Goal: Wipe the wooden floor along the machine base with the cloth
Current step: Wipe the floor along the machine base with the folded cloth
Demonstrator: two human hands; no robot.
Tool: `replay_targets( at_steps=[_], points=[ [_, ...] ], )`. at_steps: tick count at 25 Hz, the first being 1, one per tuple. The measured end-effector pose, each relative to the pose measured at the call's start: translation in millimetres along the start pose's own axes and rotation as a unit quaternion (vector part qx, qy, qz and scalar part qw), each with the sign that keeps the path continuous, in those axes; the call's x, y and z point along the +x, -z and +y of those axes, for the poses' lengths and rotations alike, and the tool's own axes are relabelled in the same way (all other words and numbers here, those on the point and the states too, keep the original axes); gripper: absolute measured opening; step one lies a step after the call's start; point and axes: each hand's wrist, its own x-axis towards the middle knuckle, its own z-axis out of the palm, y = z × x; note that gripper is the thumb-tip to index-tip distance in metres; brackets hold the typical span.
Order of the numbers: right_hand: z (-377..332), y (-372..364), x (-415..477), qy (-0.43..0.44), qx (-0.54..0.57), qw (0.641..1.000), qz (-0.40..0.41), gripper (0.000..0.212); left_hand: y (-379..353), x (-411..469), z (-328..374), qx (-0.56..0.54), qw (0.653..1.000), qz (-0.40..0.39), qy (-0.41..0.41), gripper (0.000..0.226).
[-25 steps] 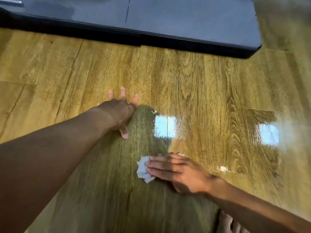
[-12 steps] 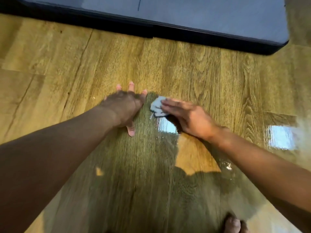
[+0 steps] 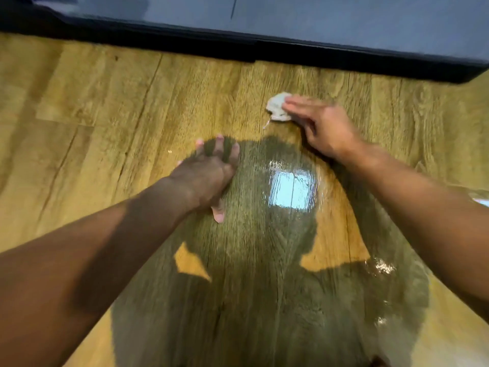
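A small crumpled whitish cloth (image 3: 276, 108) lies on the wooden floor (image 3: 105, 102), a short way in front of the dark machine base (image 3: 264, 53) that runs across the top. My right hand (image 3: 321, 127) presses flat on the cloth's right part, fingers stretched out to the left. Only the cloth's left half shows. My left hand (image 3: 209, 173) rests palm down on the floor left of centre, fingers spread, holding nothing.
The grey machine body (image 3: 317, 19) fills the top of the view and its corner ends at the far right. A glossy light reflection (image 3: 291, 192) and my own shadow cover the middle of the floor. Small wet shiny patches (image 3: 382, 267) sit at the lower right.
My right hand has slid the cloth from the near floor forward and to the right, closer to the machine base. My left hand has stayed planted on the floor.
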Motion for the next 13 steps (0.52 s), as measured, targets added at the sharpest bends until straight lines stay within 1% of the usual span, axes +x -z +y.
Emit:
replay_targets(
  at_steps=[2,3,4,5,7,8,9,10,11,13],
  points=[
    [26.9,2.6,37.8,-0.14,0.015,0.987,0.076,0.035,1.9,-0.8,1.1,0.008,1.0,-0.007,0.0,0.144],
    [22.2,-3.8,45.2,-0.189,0.031,0.978,0.088,0.035,3.2,-1.7,1.7,0.009,1.0,-0.011,-0.001,0.143],
    [9.0,-11.4,43.7,-0.198,0.037,0.976,0.082,0.035,4.0,-2.6,2.7,0.006,1.0,-0.014,-0.002,0.141],
    [-5.8,-20.0,34.1,-0.165,0.04,0.983,0.066,0.036,4.7,-2.7,3.8,0.003,1.0,-0.015,-0.001,0.141],
    [-22.3,-23.7,4.3,-0.002,0.04,0.999,0.007,0.039,6.4,-2.3,6.0,0.0,1.0,-0.022,0.007,0.14],
    [-15.4,-18.4,-1.0,0.085,0.026,0.996,-0.028,0.041,7.0,-1.8,7.0,0.001,1.0,-0.025,0.009,0.14],
    [-2.0,-11.9,6.1,0.141,0.004,0.989,-0.042,0.042,6.9,-1.1,6.9,0.006,1.0,-0.025,0.007,0.14],
    [10.8,-6.3,19.8,0.135,-0.012,0.99,-0.049,0.042,6.6,-0.6,5.8,0.01,1.0,-0.024,0.002,0.14],
    [20.8,-2.9,36.9,0.082,-0.019,0.996,-0.044,0.041,6.0,-0.1,4.5,0.013,1.0,-0.025,-0.006,0.14],
    [21.2,-5.1,62.5,-0.073,0.0,0.997,0.0,0.047,4.1,0.5,-0.2,0.021,0.999,-0.021,-0.019,0.139]
  ],
)
